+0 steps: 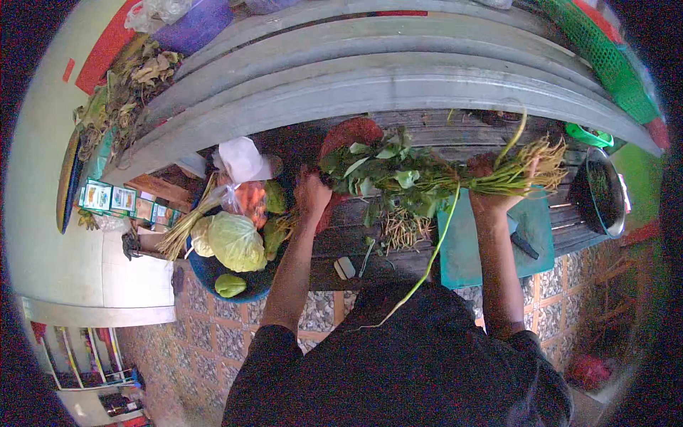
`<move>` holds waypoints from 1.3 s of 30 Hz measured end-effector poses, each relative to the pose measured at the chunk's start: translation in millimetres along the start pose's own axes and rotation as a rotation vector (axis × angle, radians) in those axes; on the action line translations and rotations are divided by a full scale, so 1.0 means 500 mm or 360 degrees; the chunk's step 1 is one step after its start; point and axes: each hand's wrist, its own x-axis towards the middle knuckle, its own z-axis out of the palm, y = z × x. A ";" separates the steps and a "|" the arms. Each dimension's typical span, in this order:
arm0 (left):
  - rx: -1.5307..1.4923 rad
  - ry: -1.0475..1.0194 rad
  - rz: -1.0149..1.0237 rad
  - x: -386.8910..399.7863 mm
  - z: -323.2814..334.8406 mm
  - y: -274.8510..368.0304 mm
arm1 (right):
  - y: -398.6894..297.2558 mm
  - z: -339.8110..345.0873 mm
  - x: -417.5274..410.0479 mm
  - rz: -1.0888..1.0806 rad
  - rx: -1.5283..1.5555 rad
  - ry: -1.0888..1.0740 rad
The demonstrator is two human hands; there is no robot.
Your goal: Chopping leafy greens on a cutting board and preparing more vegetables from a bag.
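My right hand grips the rooty stem end of a bunch of leafy greens, held sideways in front of me; one long pale stem hangs from it towards my chest. My left hand is at the leafy end, beside a red basket; its fingers are partly hidden, so its hold is unclear. Cut root ends lie in a pile on the dark slatted wooden table below the leaves. Under my right forearm is a green cutting board with a knife on it.
At the left, a blue basin holds a cabbage, a chayote and bagged carrots. A black bucket and a green container stand at the right. Pale shelf boards curve across beyond the table.
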 end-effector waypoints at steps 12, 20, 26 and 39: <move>-0.0714 -0.0177 0.0229 -0.017 0.028 0.111 | 0.084 0.010 -0.033 0.0165 0.0128 -0.0678; -0.1431 -0.0850 -0.0377 0.007 -0.037 0.154 | 0.069 -0.028 -0.059 0.0167 -0.0391 -0.0914; -0.1037 -0.0813 -0.0192 -0.029 -0.045 0.101 | 0.062 -0.037 -0.068 0.0022 -0.0834 -0.1112; -0.0269 -0.0778 0.0248 0.110 -0.070 0.004 | 0.077 -0.060 -0.079 -0.0331 -0.1727 -0.1500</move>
